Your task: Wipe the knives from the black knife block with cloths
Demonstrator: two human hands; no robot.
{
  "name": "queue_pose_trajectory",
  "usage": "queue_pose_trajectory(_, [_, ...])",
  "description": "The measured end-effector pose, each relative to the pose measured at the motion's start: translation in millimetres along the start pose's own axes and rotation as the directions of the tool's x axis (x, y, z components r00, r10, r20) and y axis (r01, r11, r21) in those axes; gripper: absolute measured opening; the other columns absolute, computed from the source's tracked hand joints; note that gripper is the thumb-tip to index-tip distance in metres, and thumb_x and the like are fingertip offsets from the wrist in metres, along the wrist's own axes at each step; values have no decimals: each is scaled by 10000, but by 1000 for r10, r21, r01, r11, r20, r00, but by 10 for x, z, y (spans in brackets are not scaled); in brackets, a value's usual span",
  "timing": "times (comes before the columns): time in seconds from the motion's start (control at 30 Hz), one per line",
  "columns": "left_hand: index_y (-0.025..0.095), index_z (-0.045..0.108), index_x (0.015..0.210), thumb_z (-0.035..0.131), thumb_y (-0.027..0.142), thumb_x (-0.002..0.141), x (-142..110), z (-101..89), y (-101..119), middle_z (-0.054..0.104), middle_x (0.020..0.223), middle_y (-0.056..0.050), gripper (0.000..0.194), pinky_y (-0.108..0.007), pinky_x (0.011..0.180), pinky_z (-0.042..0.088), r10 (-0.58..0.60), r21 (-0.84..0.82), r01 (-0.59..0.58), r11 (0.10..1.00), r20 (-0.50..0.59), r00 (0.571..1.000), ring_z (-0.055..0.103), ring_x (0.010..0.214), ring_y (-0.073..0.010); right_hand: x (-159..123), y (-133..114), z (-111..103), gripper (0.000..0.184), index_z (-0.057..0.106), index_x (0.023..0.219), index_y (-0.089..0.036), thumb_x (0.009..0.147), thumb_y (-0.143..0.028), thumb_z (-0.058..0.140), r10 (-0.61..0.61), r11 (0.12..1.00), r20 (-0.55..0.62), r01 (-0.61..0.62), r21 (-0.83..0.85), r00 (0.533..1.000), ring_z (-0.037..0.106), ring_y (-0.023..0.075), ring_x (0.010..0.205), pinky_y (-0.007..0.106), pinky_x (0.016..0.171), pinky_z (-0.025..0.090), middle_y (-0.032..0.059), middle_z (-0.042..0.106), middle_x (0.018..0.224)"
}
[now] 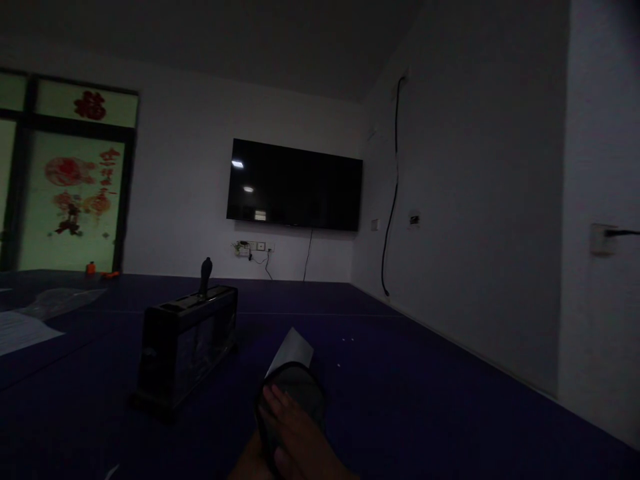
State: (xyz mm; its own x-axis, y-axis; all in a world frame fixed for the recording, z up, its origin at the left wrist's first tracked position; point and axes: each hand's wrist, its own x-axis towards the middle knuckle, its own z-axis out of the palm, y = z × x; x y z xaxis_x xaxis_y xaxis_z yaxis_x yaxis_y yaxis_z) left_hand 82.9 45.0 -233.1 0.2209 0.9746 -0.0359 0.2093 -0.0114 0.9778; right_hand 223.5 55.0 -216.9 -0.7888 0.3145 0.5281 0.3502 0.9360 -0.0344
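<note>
A dark grey pouch-like item [303,387] with a rounded end and a black rim is at the bottom centre. From its far end sticks a pale flat sheet [294,348]. My right hand [300,427] lies over the item, fingers stretched flat across its upper face. At its lower left side my left hand [249,460] grips the item, mostly hidden behind it. Left of my hands stands a black box-shaped device [187,347] with clear-looking side panels and an upright dark handle [205,277] on top.
The blue-purple surface [400,393] runs to the walls. At left lie papers [25,331], clear plastic film [63,301] and small orange objects [91,268]. Several white bits lie right of centre. A television [295,187] and a hanging black cable [391,220] are on the walls. The room is dim.
</note>
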Motion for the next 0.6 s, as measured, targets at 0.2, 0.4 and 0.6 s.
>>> queue_pose_trajectory(0.2, [151, 639, 955, 613, 318, 648, -55, 22, 25, 691, 980, -103, 350, -344, 898, 454, 186, -48, -184, 982, 29, 982, 571, 1040, -274, -32, -7, 1, 515, 192, 1451, -170, 976, -350, 281, 123, 992, -51, -121, 42, 991, 116, 212, 1377, 403, 1101, 216, 55, 124, 1509])
queue_pose_trajectory(0.4, [112, 614, 984, 588, 148, 570, -11, 49, -135, 681, 707, -44, 417, -259, 606, 486, 106, -93, -104, 990, 15, 994, 621, 707, -203, -42, -23, 24, 515, 207, 1444, -181, 968, -323, 343, 244, 969, -106, -239, 60, 964, 145, 224, 1371, 411, 1101, 224, 51, 150, 1499])
queue_pose_trajectory(0.6, [116, 595, 993, 555, 91, 548, -88, 5, -106, 685, 817, -43, 447, -241, 621, 481, 66, -89, -66, 994, -10, 998, 631, 782, -202, -64, -27, 106, 523, 179, 1446, -163, 962, -277, 343, 385, 922, -186, -383, 50, 904, 171, 236, 1364, 418, 1099, 233, 65, 139, 1498])
